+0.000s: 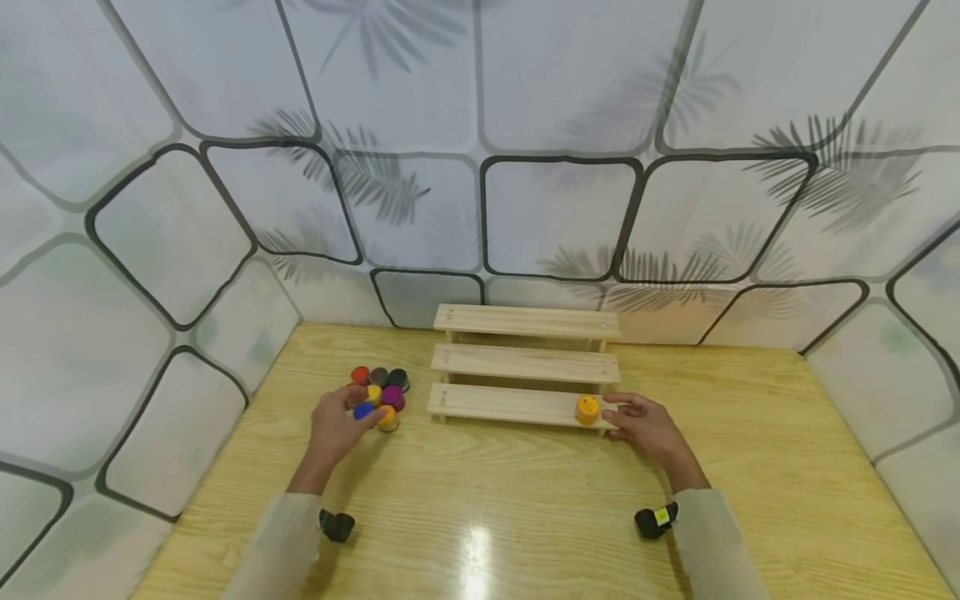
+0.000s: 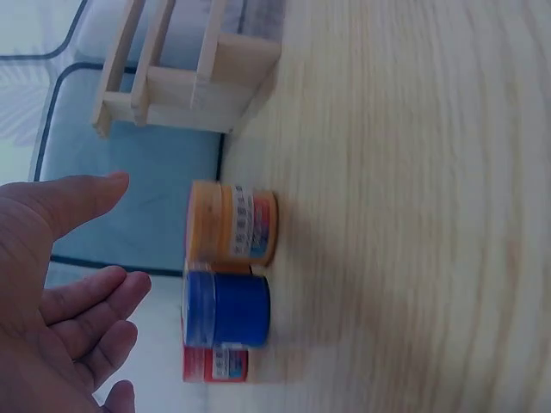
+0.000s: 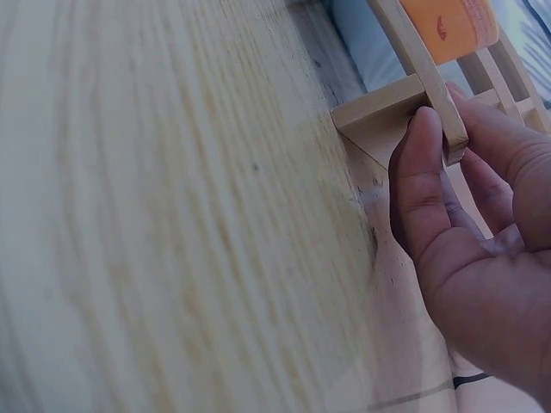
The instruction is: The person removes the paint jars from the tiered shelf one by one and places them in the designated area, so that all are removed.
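On the left, my left hand (image 1: pixel 337 423) hovers beside a cluster of small paint jars with its thumb and fingers spread apart. In the left wrist view an orange jar (image 2: pixel 231 224), a blue jar (image 2: pixel 228 308) and a red jar (image 2: pixel 215 362) stand just beyond the fingertips, with a gap between. A three-step wooden rack (image 1: pixel 517 404) stands in the middle. My right hand (image 1: pixel 647 423) pinches the right end of its lowest board, thumb below and fingers above. Close by, an orange jar (image 1: pixel 587 409) sits on that board.
Purple (image 1: pixel 393 397), yellow (image 1: pixel 373 395), black (image 1: pixel 398 379), dark grey (image 1: pixel 378 377) and red (image 1: pixel 361 375) jars share the left cluster. A patterned fabric wall (image 1: pixel 558 217) rises behind the rack, and more of it flanks the wooden table (image 1: pixel 525 500).
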A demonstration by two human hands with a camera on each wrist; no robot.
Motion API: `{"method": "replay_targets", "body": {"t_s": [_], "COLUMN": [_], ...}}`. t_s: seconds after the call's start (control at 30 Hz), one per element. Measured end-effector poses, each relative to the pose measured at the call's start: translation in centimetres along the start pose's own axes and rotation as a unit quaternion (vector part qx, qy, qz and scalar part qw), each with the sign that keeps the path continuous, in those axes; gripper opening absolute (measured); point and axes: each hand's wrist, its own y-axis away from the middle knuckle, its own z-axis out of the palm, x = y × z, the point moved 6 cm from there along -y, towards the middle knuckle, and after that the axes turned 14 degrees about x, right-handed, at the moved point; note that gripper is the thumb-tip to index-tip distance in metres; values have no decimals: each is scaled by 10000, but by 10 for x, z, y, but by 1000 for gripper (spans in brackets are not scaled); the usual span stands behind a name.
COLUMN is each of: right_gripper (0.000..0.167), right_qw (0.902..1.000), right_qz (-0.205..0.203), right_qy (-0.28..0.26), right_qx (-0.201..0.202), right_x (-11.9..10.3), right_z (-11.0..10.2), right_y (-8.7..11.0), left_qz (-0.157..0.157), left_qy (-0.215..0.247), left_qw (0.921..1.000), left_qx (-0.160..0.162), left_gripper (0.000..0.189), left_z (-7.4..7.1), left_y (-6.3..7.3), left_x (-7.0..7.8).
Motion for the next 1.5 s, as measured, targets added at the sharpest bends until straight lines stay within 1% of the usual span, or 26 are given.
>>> {"method": "replay_targets", "body": {"t_s": [0.1,0.17,0.33,0.5,0.6,0.73,0.83,1.0,1.2,1.4,1.5], "right_gripper": [51,51,49,50,50,48,47,47,44,41,41], "right_qw": [10000,10000,9999,9999,9999,10000,10000,10000,9999,9999,9998], "right_qz": [-19,-26,-13,-1,15,47,52,46,27,-47,-47], "right_qy": [51,76,83,124,100,76,12,-60,-95,-130,-148], "right_qx": [27,43,57,44,15,38,37,-16,37,99,111], "right_x": [-1,-1,0,1,2,2,1,-1,-2,-2,-2], "right_z": [-1,-1,-2,-1,0,0,0,0,0,1,1], "right_y": [1,1,1,-1,-3,-3,-3,-2,-1,-2,-2], "left_qz": [221,257,228,436,586,734,736,629,757,697,828], "left_qy": [108,178,389,582,593,500,408,441,533,535,601], "left_qw": [9997,9995,9989,9972,9964,9959,9961,9964,9953,9954,9939], "left_qx": [32,22,-100,-153,-125,-175,-264,-361,-279,-388,-415], "left_gripper": [45,45,48,47,48,49,49,48,47,46,47], "left_z": [6,9,19,27,31,40,46,55,64,74,77], "left_y": [0,1,5,6,6,6,9,14,18,21,21], "left_x": [11,17,28,38,45,55,64,74,80,86,92]}}
